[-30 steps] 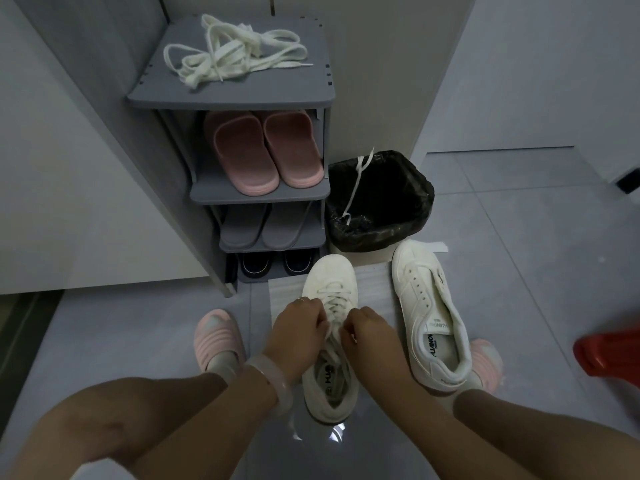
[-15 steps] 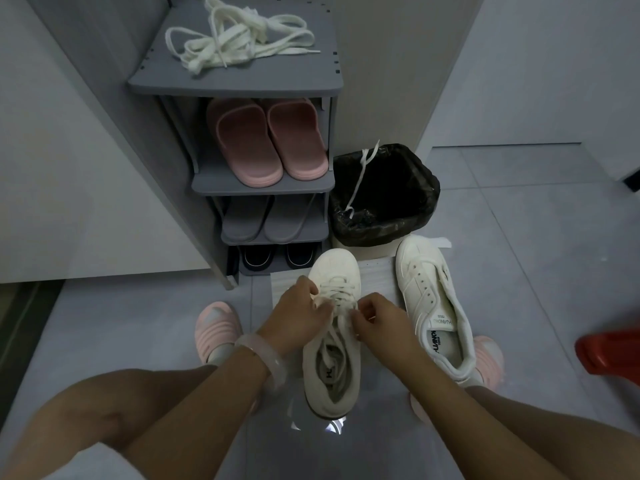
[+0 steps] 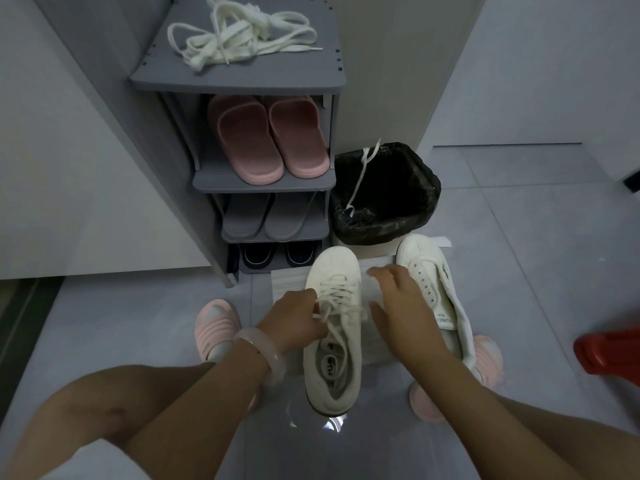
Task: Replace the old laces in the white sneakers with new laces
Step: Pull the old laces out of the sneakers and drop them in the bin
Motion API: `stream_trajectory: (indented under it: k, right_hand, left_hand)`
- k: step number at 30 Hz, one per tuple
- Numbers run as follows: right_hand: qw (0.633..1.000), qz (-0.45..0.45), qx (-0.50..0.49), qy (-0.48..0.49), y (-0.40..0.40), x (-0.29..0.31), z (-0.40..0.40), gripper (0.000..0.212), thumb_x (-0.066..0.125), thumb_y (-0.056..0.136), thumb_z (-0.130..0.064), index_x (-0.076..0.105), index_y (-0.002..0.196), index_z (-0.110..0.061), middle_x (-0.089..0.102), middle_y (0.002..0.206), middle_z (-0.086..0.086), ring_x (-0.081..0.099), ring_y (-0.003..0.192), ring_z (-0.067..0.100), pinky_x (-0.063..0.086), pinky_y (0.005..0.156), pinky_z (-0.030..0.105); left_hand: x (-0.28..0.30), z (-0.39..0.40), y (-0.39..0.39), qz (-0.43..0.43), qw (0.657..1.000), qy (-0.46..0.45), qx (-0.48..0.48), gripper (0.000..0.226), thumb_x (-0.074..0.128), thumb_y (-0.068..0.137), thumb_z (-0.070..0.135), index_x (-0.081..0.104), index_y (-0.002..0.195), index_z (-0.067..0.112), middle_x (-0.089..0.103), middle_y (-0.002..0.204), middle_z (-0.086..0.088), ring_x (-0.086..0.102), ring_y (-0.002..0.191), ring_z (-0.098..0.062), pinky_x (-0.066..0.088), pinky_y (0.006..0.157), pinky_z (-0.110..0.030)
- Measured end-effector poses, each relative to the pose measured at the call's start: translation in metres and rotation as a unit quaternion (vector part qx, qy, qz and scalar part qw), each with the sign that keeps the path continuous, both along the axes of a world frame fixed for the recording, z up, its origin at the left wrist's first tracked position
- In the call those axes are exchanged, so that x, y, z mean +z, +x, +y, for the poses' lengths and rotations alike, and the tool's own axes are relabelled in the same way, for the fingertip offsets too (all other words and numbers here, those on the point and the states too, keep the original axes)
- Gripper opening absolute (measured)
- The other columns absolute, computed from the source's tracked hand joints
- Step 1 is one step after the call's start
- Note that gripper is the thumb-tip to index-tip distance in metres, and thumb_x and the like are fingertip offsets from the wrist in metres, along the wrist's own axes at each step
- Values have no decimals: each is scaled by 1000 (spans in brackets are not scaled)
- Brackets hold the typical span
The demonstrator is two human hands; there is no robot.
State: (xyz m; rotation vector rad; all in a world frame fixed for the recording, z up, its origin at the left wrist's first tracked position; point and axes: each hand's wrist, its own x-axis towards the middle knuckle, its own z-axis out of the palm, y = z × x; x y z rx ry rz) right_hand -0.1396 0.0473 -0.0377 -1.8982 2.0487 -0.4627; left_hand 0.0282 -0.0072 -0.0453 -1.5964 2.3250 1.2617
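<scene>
A white sneaker [image 3: 334,268] with laces threaded stands on the floor between my hands, toe pointing away. My left hand [image 3: 294,318] pinches its lace [image 3: 337,296] at the left side of the eyelets. My right hand [image 3: 401,303] hovers with spread fingers between this sneaker and a second white sneaker [image 3: 433,282], which has no lace. A bundle of white laces [image 3: 239,39] lies on top of the grey shoe rack [image 3: 180,77]. One thin white lace [image 3: 362,174] hangs over the rim of the black-lined bin [image 3: 422,195].
Pink slippers [image 3: 266,140], grey slippers and dark shoes fill the rack's shelves. A white sheet [image 3: 287,282] lies under the sneakers. My feet wear pink slippers [image 3: 216,323]. A red object [image 3: 609,351] sits at the right edge. Grey tiled floor extends right.
My right hand has let go of the lace and moved right, fingers spread. My left hand stays at the laces. The view has tilted slightly up.
</scene>
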Motion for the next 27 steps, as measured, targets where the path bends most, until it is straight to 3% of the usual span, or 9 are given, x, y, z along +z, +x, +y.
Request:
stream_trajectory:
  k: [4, 6, 8, 11, 14, 17, 20, 23, 27]
  right_hand:
    - [985, 117, 119, -51, 6, -11, 8, 36, 86, 47, -13, 67, 78, -13, 63, 106, 13, 56, 105, 30, 55, 69, 38]
    - [985, 115, 119, -35, 10, -19, 9, 32, 86, 47, -16, 66, 73, -13, 64, 100, 12, 52, 101, 28, 56, 70, 39]
    - [984, 108, 128, -54, 11, -21, 9, 15, 73, 61, -16, 65, 73, -11, 65, 94, 12, 60, 92, 29, 55, 67, 38]
    - [993, 55, -14, -103, -1, -5, 1, 9, 54, 73, 1, 62, 76, -5, 61, 89, 13, 58, 82, 31, 49, 65, 38]
    - [981, 3, -179, -75, -20, 10, -3, 15, 57, 84, -3, 64, 97, -6, 55, 112, 16, 47, 104, 34, 43, 85, 45]
    - [997, 50, -53, -39, -13, 5, 3, 35, 69, 72, -4, 64, 105, -16, 52, 121, 17, 47, 115, 37, 42, 92, 46]
    - [984, 136, 113, -29, 5, -9, 11, 40, 84, 49, -15, 67, 85, -21, 61, 112, 13, 57, 111, 36, 46, 89, 49]
    - [981, 148, 123, -23, 15, -13, 15, 37, 87, 42, -18, 68, 73, -17, 67, 98, 9, 65, 100, 31, 51, 81, 45]
    - [986, 134, 62, -81, 6, -11, 5, 22, 74, 55, -3, 64, 71, -13, 64, 86, 7, 64, 85, 29, 50, 79, 44]
  left_hand:
    - [3, -3, 0, -10, 1000, -3, -7, 31, 62, 81, 21, 35, 66, 23, 40, 74, 10, 47, 80, -14, 29, 51, -15]
    - [4, -3, -1, -12, 1000, -3, -9, 32, 62, 81, 20, 34, 66, 23, 39, 73, 10, 46, 79, -14, 28, 51, -16]
    - [4, -3, 0, -11, 1000, -2, -12, 33, 62, 82, 20, 34, 65, 23, 39, 73, 10, 46, 80, -14, 28, 51, -16]
    - [3, -4, 1, -9, 1000, 7, -10, 30, 61, 82, 19, 36, 66, 22, 41, 73, 10, 48, 81, -15, 29, 52, -15]
    - [2, -4, 1, -4, 1000, 12, -7, 19, 62, 82, 19, 44, 76, 15, 48, 82, 4, 50, 82, -16, 32, 53, -15]
    - [4, -5, 0, -3, 1000, 11, -2, 25, 66, 81, 25, 43, 74, 17, 47, 80, 5, 49, 79, -14, 32, 53, -15]
    - [6, -5, 1, 25, 999, 24, 23, 31, 66, 83, 25, 40, 66, 21, 46, 71, 7, 51, 74, -15, 37, 57, -19]
    - [6, -7, 2, 13, 1000, 11, 17, 21, 60, 86, 15, 47, 70, 15, 46, 71, 7, 53, 75, -16, 38, 58, -16]
    - [5, -7, 3, -7, 1000, 2, -2, 3, 57, 86, 11, 57, 85, 8, 51, 81, 0, 51, 81, -16, 34, 57, -14]
